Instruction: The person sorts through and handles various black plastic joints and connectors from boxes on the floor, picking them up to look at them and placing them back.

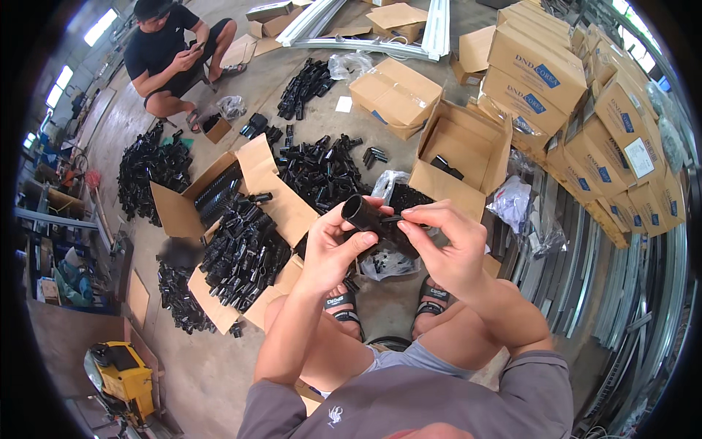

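In front of my knees, my left hand (330, 246) is closed around a black tubular fitting (360, 210), its round open end tilted up to the left. Thumb and fingers of my right hand (452, 240) pinch a small thin black piece (393, 219) against the fitting's side. Exactly how the two join is hidden by my fingers. Below and behind my hands lies a clear plastic bag (387, 265), with small black parts (409, 196) just beyond. To the left, an open carton (175, 208) and its flaps hold a heap of similar black fittings (245, 252).
More black fittings (318, 168) are piled on the concrete floor ahead. An open carton (468, 143) stands at front right, beside stacked cartons (537, 66) and long metal profiles (578, 271). Another person (164, 58) sits at far left holding a phone. A yellow machine (124, 377) stands at lower left.
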Motion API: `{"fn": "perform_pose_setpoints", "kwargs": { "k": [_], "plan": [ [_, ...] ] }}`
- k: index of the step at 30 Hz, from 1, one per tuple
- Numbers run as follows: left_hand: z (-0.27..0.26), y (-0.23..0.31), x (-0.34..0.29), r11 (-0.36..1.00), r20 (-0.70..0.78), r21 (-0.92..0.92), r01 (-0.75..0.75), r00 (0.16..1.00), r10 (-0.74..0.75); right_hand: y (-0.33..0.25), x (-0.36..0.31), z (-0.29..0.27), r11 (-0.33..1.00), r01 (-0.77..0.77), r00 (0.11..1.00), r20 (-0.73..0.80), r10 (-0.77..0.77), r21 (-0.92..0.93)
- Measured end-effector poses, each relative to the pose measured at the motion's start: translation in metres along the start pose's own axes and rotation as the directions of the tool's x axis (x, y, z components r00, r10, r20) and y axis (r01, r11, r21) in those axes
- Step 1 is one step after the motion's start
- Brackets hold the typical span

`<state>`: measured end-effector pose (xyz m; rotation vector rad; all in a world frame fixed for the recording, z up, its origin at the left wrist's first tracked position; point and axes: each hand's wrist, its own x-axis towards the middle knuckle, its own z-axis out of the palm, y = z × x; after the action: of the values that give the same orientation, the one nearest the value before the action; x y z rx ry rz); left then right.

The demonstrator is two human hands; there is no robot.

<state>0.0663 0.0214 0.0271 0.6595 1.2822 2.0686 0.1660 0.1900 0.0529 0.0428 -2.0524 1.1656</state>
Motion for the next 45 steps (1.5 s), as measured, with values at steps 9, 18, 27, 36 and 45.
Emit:
{"fn": "perform_pose_setpoints", "kwargs": {
  "k": [9, 18, 27, 36, 45],
  "plan": [
    [0.008, -0.014, 0.000, 0.978, -0.036, 0.208, -0.034, 0.998, 0.042, 0.015, -0.005, 0.000, 0.998, -0.066, 0.994, 0.088, 0.066, 0.000],
    [0.006, -0.016, 0.000, 0.877, -0.083, 0.472, -0.089, 0.986, 0.145, 0.018, -0.010, 0.006, 0.912, -0.386, 0.918, 0.153, 0.365, 0.142],
    [0.007, -0.007, -0.005, 0.670, -0.038, 0.731, -0.125, 0.974, 0.223, 0.022, -0.007, -0.002, 0.892, -0.452, 0.864, 0.256, 0.433, 0.019],
    [0.006, -0.007, -0.006, 0.558, -0.104, 0.825, -0.086, 0.948, 0.300, 0.020, -0.022, 0.016, 0.724, -0.617, 0.784, 0.317, 0.533, 0.308],
    [0.023, -0.043, -0.004, 0.244, -0.188, 0.965, 0.094, 0.899, 0.395, 0.038, -0.020, 0.041, 0.775, -0.623, 0.738, 0.252, 0.627, -0.104]
  ]
}}
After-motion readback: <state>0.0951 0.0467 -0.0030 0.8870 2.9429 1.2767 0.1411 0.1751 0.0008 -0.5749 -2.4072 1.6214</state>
